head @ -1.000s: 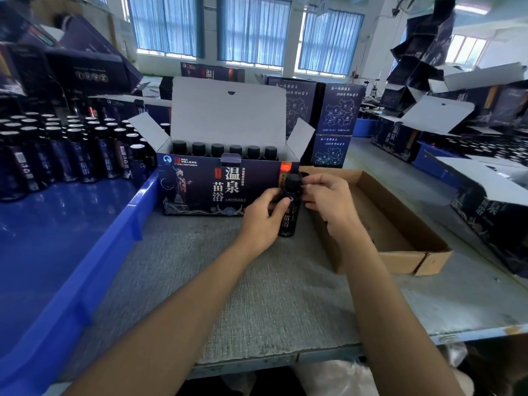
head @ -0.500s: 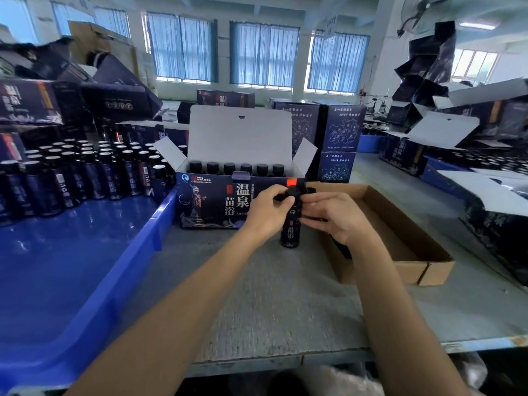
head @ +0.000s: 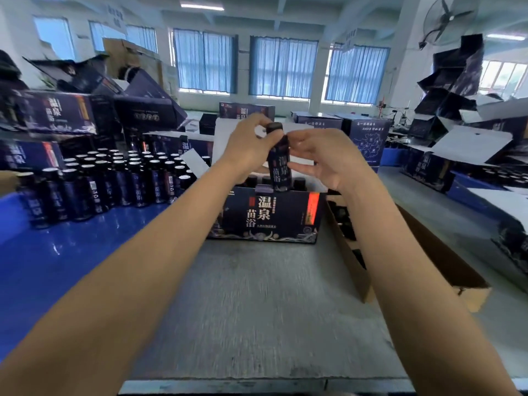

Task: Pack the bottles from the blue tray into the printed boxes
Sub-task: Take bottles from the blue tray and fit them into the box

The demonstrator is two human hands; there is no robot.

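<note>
A dark labelled bottle (head: 280,164) with a black cap hangs upright just above the open printed box (head: 271,215). My left hand (head: 247,147) grips its upper part near the cap. My right hand (head: 325,158) touches the bottle's right side with spread fingers. The box stands on the grey table with its white lid flap up behind my hands; a few bottle caps show inside it. The blue tray (head: 57,258) at the left carries several more dark bottles (head: 114,181) in rows.
A brown cardboard tray (head: 428,252) lies right of the printed box. Stacks of printed boxes (head: 57,112) rise behind the blue tray, and more open boxes (head: 457,150) crowd the right side. The grey table top (head: 257,310) stretches toward me.
Both hands have lifted the bottle from the table in front of the box up to just above the box's opening. The camera has tilted upward.
</note>
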